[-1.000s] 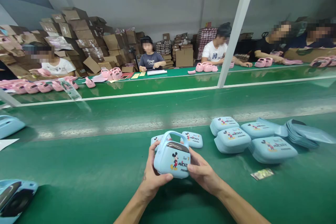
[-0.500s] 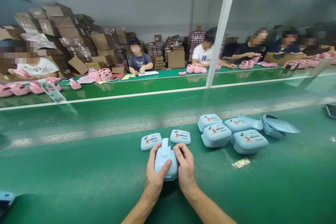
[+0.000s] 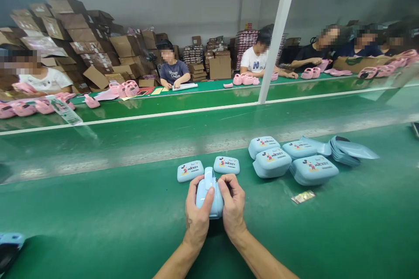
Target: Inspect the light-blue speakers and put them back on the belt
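Note:
Between my two hands, just above the green table, is a light blue plastic case with a raised strap-like tab on top. My left hand grips its left side, thumb across the front face. My right hand is closed against the right edge, its fingertips partly hidden. Beyond my hands lie two light blue lids printed with a cartoon mouse and the word Mickey. To the right stand several stacked printed blue cases and a pile of curved blue plastic pieces.
A small foil packet lies on the green table at right of my hands. A blue and black object sits at the left edge. Across the belt, several co-workers handle pink items. A white post rises between.
The view has tilted and shifted slightly, so the background sits a little higher. Both hands keep hold of the blue case, with hardly any change in grip.

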Tool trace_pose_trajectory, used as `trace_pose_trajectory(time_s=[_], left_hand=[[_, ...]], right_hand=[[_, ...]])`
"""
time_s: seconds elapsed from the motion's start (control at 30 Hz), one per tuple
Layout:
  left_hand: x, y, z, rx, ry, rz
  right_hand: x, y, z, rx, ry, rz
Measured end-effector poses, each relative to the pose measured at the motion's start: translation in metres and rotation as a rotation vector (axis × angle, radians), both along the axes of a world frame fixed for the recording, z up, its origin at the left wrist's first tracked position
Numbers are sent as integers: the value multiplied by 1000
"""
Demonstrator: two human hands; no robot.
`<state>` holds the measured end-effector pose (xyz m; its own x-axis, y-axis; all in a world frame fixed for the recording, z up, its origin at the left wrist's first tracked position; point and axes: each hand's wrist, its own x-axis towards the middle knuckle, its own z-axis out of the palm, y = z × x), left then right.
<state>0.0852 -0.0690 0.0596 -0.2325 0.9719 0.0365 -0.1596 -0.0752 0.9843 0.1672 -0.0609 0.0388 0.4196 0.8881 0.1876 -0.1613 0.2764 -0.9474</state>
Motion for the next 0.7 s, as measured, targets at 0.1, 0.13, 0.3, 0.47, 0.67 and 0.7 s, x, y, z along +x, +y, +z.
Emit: trace_pose_trajectory(time_s=[0.1,0.13,0.3,0.47,0.67,0.7], left_hand=[[-4,3,0,-18,15,-47],[-7,5,0,-31,-8,-66],[-22,15,0,-112,-390,-154],[-38,22,-1,-60,-364,-262],[-44,32,-22,-38,-39,-115],[-43,33,-25,-44,-22,-85]], right_hand=[[-2,0,0,-2,1,-5],[-2,-1,0,-2,2,5],[5,-2,-2,-39,109,95],[23,-2,-7,-220,427,683],[20,-3,-23,-108,-178,394],[18,-5,-26,-114,-249,364]])
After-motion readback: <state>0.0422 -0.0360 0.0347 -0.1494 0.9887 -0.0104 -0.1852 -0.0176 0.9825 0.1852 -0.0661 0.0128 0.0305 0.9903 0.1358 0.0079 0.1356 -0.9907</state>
